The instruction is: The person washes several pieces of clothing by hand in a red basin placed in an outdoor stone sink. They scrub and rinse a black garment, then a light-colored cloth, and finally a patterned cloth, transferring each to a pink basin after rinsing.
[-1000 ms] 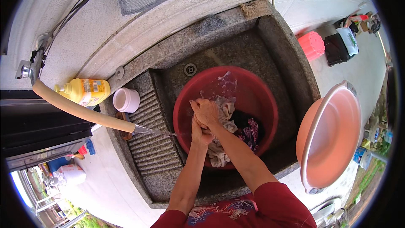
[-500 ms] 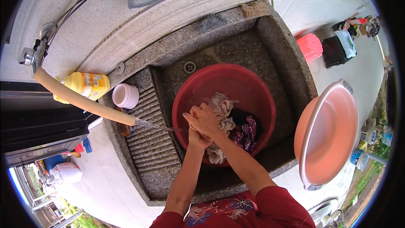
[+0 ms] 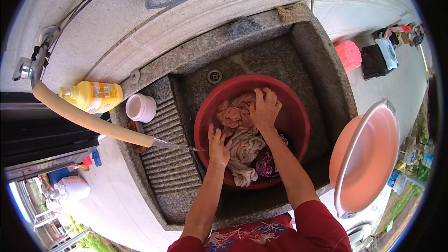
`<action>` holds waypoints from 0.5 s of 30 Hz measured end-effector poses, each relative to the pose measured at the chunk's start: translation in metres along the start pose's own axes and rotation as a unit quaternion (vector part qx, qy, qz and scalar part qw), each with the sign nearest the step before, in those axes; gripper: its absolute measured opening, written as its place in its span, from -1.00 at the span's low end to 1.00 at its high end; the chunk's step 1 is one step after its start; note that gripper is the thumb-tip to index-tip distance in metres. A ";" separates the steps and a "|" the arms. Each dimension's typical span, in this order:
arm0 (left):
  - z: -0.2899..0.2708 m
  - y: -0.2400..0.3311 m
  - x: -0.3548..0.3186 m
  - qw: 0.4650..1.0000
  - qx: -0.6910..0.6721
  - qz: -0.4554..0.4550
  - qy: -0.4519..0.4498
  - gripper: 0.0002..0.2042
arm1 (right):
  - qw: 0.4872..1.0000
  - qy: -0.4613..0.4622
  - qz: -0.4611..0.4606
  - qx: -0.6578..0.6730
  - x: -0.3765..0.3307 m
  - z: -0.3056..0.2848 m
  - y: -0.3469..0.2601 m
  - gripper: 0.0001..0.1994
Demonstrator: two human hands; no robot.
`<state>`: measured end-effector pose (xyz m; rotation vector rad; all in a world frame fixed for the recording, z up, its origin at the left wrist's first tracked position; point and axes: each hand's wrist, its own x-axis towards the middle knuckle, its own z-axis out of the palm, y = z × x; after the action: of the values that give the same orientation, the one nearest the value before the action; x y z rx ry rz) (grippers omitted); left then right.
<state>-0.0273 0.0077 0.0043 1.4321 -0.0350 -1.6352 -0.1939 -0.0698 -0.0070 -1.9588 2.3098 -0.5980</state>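
Observation:
A red basin (image 3: 303, 126) stands in the stone sink, with wet laundry in it. Pale cloth (image 3: 246, 148) lies crumpled in the middle, pinkish cloth (image 3: 234, 113) is bunched toward the far side, and a dark cloth with a pink pattern (image 3: 266, 165) sits nearer me. My left hand (image 3: 218, 147) is over the basin's left part with its fingers apart, beside the pale cloth. My right hand (image 3: 265, 110) reaches farther in, fingers spread, at the edge of the pinkish cloth. Neither grips anything. Water runs from a beige hose (image 3: 93, 119) toward the basin's left rim.
The stone sink (image 3: 322, 79) has a ridged washboard (image 3: 163, 154) on its left and a drain (image 3: 214, 76) behind the basin. A yellow bottle (image 3: 95, 95) and a pale pink tub (image 3: 141, 108) stand at the left. An orange basin (image 3: 368, 158) leans at the right.
My hands were together over the basin's left side. They have come apart, the right one moving right and away from me. Pinkish cloth now shows at the far side.

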 end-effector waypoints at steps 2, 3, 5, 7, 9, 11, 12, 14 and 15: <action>0.013 -0.008 -0.007 1.000 -0.008 -0.018 0.019 -0.39 | 1.000 -0.026 -0.009 -0.002 -0.005 0.024 -0.008 -0.52; 0.014 -0.013 -0.006 0.999 -0.026 -0.030 -0.002 -0.43 | 0.999 -0.036 -0.010 -0.003 -0.010 0.040 -0.011 -0.52; 0.007 -0.022 -0.002 0.996 -0.065 -0.050 -0.036 -0.49 | 0.988 -0.059 -0.142 -0.011 -0.022 0.064 -0.017 -0.65; 0.000 -0.023 -0.010 0.995 -0.053 -0.058 -0.059 -0.51 | 0.948 -0.149 -0.276 0.048 -0.018 0.068 -0.008 -0.75; 0.002 -0.022 -0.013 0.993 -0.031 -0.081 -0.082 -0.51 | 0.962 -0.157 -0.211 0.069 -0.001 0.065 -0.003 -0.81; 0.003 -0.022 -0.019 0.991 -0.032 -0.095 -0.084 -0.46 | 0.993 -0.109 0.007 0.041 0.005 0.061 -0.008 -0.81; 0.007 -0.018 -0.020 0.989 -0.055 -0.112 -0.083 -0.45 | 0.994 -0.093 -0.021 0.062 0.005 0.052 -0.017 -0.85; 0.016 -0.007 -0.021 0.979 -0.120 -0.139 -0.089 -0.42 | 0.990 -0.060 -0.076 0.103 -0.007 0.026 -0.039 -0.92; 0.020 0.001 -0.021 0.971 -0.165 -0.148 -0.094 -0.41 | 0.964 -0.141 -0.037 0.223 -0.019 0.006 -0.044 -0.94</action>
<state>-0.0448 0.0102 0.0266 1.0610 0.3430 -1.9124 -0.1469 -0.0580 -0.0018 -1.7835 1.7564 -0.7159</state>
